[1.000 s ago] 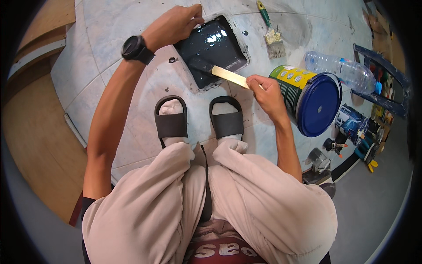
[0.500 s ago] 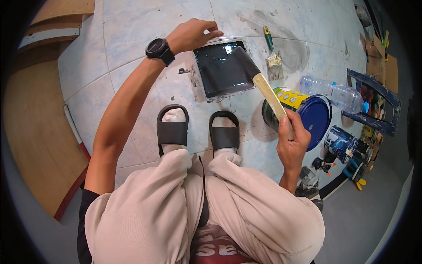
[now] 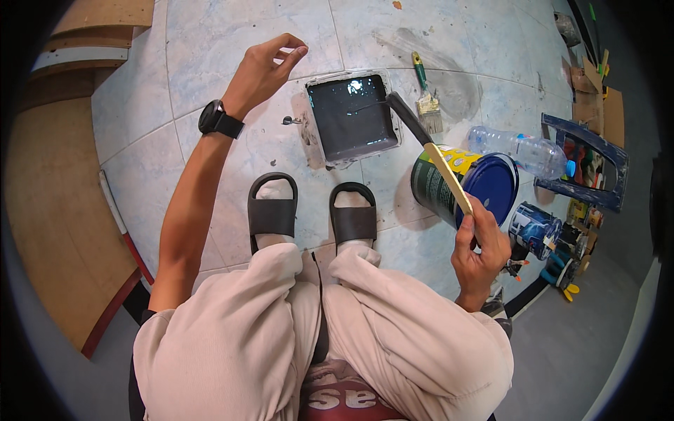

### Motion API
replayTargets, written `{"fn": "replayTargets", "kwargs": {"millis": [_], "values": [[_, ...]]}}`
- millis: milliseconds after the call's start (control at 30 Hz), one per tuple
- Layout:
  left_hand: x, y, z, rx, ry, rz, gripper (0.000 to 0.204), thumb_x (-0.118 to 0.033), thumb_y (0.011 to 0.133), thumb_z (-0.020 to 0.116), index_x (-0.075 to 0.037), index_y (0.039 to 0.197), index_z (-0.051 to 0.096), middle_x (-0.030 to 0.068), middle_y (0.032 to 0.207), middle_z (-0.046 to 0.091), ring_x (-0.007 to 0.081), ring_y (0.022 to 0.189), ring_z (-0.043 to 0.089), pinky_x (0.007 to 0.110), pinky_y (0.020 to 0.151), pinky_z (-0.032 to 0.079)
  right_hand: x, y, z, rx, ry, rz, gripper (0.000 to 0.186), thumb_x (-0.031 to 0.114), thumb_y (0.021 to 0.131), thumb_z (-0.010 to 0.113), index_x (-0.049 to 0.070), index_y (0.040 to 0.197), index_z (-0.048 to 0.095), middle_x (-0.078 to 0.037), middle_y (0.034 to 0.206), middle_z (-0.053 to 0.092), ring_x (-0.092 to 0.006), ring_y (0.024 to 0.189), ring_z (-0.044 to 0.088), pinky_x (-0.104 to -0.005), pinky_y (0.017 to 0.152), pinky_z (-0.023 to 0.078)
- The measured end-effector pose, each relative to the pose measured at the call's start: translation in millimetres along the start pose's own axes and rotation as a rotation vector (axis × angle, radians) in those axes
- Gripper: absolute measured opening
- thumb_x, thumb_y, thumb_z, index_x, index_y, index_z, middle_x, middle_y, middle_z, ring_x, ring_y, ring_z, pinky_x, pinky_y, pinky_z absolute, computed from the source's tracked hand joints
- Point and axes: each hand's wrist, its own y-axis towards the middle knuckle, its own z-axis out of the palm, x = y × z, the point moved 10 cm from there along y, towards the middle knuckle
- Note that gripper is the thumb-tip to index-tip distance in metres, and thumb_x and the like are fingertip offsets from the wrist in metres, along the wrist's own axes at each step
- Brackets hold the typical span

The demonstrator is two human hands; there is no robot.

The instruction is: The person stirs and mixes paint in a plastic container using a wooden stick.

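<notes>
My right hand [image 3: 481,252] grips the bare end of a flat wooden stir stick [image 3: 448,175]. Dark grey paint coats its far end, tilted up beside the tray's right side, with a thin dark strand trailing from the tip over the paint. The square tray [image 3: 399,130] on the floor holds dark, glossy paint [image 3: 351,126]. Up and left of it, apart from it, hovers my left hand [image 3: 263,74], watch on the wrist. Its fingertips are pinched together; whatever they hold, if anything, is too small to make out.
Right of the tray lie a green-handled paintbrush [image 3: 427,95] and a blue-lidded paint bucket [image 3: 495,186]. Beyond are a clear plastic bottle [image 3: 523,151], a dark blue frame [image 3: 590,154] and a small can [image 3: 535,228]. My sandaled feet [image 3: 272,214] stand before the tray.
My left hand has moved left, away from the tray's upper edge. My right hand has drawn the stir stick back, down and right, so its coated end has left the middle of the tray.
</notes>
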Motion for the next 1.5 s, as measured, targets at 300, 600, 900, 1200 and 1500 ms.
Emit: {"fn": "replayTargets", "kwargs": {"millis": [300, 600, 900, 1200, 1500], "values": [[-9, -23, 1, -0.04, -0.148, -0.088, 0.021, -0.02, 0.105, 0.062, -0.002, 0.113, 0.068, 0.0073, 0.104, 0.076, 0.0149, 0.089, 0.074, 0.027, 0.073, 0.057, -45, -55, 70, -0.06, 0.102, 0.103, 0.025, 0.001, 0.094, 0.064, 0.0, 0.118, 0.071, -0.012, 0.088, 0.074, -0.0165, 0.053, 0.058, -0.0305, 0.049, 0.045], [-12, -37, 7, -0.019, -0.132, -0.091, 0.016, -0.014, 0.104, 0.062, -0.002, 0.111, 0.069, 0.0066, 0.102, 0.076, 0.0134, 0.084, 0.072, 0.027, 0.074, 0.057, -63, -83, 125, 0.108, 0.094, 0.262, 0.023, 0.002, 0.097, 0.061, 0.0, 0.119, 0.067, -0.014, 0.079, 0.07, -0.0199, 0.053, 0.062, -0.0339, 0.052, 0.049], [-23, -34, 10, -0.026, -0.122, -0.075, 0.016, -0.014, 0.104, 0.061, -0.003, 0.113, 0.069, 0.0051, 0.104, 0.076, 0.0137, 0.088, 0.073, 0.029, 0.077, 0.056, -63, -87, 111, 0.022, 0.136, 0.242, 0.026, 0.0, 0.094, 0.064, 0.002, 0.12, 0.067, -0.013, 0.078, 0.069, -0.0225, 0.054, 0.062, -0.0349, 0.052, 0.047], [-23, -33, 1, -0.081, -0.133, -0.078, 0.016, -0.014, 0.104, 0.062, -0.004, 0.114, 0.068, 0.0059, 0.104, 0.076, 0.0139, 0.087, 0.073, 0.028, 0.075, 0.055, -66, -83, 122, 0.08, 0.118, 0.293, 0.024, 0.004, 0.095, 0.064, 0.004, 0.119, 0.068, -0.012, 0.075, 0.068, -0.0233, 0.054, 0.063, -0.0354, 0.052, 0.047], [-37, -43, -5, -0.109, -0.113, -0.156, 0.019, -0.014, 0.102, 0.065, 0.0, 0.114, 0.068, 0.008, 0.098, 0.077, 0.0093, 0.074, 0.066, 0.024, 0.068, 0.051, -110, -122, 177, 0.186, 1.084, 0.993, 0.025, 0.017, 0.105, 0.055, -0.001, 0.122, 0.062, -0.002, 0.066, 0.055, -0.0071, 0.053, 0.048, -0.0232, 0.048, 0.035]]}}
